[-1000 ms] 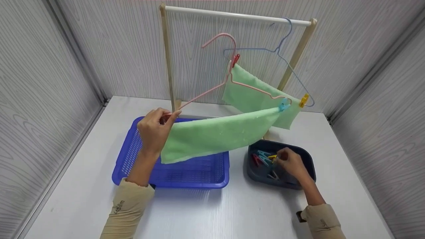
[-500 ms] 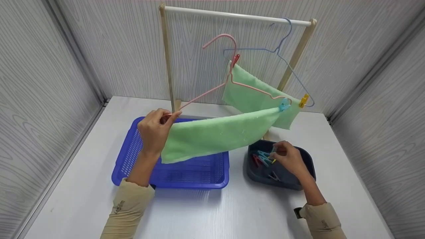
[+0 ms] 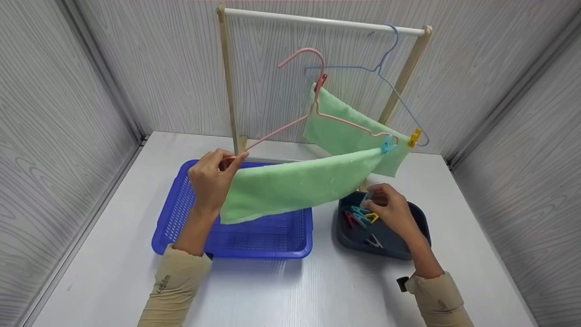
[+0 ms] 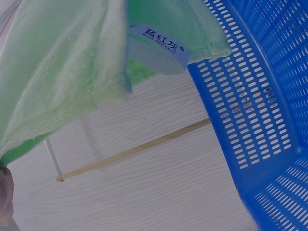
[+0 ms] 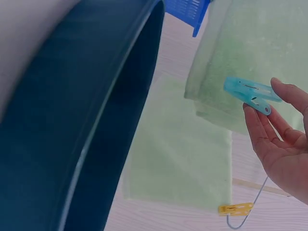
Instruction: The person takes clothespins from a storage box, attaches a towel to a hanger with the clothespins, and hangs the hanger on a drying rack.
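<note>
My left hand (image 3: pixel 210 179) pinches the left end of a pink hanger (image 3: pixel 283 129) together with the corner of a green towel (image 3: pixel 295 188). A light blue clothespin (image 3: pixel 388 144) clips that towel's other corner to the hanger's right end. Above the dark bin, my right hand (image 3: pixel 391 209) pinches another light blue clothespin (image 5: pixel 248 89) between thumb and fingertips. Several more clothespins, such as a red one (image 3: pixel 349 219) and a yellow one (image 3: pixel 373 217), lie in the dark bin (image 3: pixel 399 254). A white tag (image 4: pixel 161 43) shows on the towel in the left wrist view.
A blue basket (image 3: pixel 254 252) stands under the held towel. Behind, a blue hanger (image 3: pixel 401 97) hangs from the rack's white bar (image 3: pixel 317 20). A second green towel (image 3: pixel 352 118) is clipped to it with a red clothespin (image 3: pixel 321 81) and a yellow clothespin (image 3: pixel 415 137).
My right hand has risen from among the clothespins in the bin, bringing up a light blue one and shifting slightly left. My left hand, the pink hanger and the towel have hardly moved.
</note>
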`<state>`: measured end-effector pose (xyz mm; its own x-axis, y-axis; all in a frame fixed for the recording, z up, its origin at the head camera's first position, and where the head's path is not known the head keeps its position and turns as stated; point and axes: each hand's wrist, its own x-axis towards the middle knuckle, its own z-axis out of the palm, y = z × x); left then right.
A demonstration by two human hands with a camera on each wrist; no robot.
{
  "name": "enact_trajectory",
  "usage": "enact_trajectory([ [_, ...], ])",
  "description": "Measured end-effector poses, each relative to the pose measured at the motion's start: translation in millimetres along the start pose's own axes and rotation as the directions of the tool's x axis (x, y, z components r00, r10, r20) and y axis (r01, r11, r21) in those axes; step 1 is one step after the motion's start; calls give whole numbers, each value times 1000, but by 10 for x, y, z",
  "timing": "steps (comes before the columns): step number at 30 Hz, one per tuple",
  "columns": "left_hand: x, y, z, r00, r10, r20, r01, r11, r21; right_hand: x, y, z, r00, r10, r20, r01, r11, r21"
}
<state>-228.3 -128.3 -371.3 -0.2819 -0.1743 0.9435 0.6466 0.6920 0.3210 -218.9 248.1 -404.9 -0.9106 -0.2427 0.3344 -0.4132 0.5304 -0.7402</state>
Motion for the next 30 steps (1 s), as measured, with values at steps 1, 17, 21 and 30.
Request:
enact_trajectory([
  [1,-1,-1,3,1000,-1,-1,1,1000,-1,12,33,6,1000,-9,-3,9,1000,4],
  [17,-10,16,1,1000,-30,7,30,1000,-7,43,-245,43,993,-116,-24,118,990,73],
  [21,-4,8,8,999,-37,2,37,999,-23,73,-315,55,991,-134,-19,136,987,81],
  [30,4,0,-13,999,-46,9,47,998,-36,160,-476,107,974,-224,35,221,973,70],
])
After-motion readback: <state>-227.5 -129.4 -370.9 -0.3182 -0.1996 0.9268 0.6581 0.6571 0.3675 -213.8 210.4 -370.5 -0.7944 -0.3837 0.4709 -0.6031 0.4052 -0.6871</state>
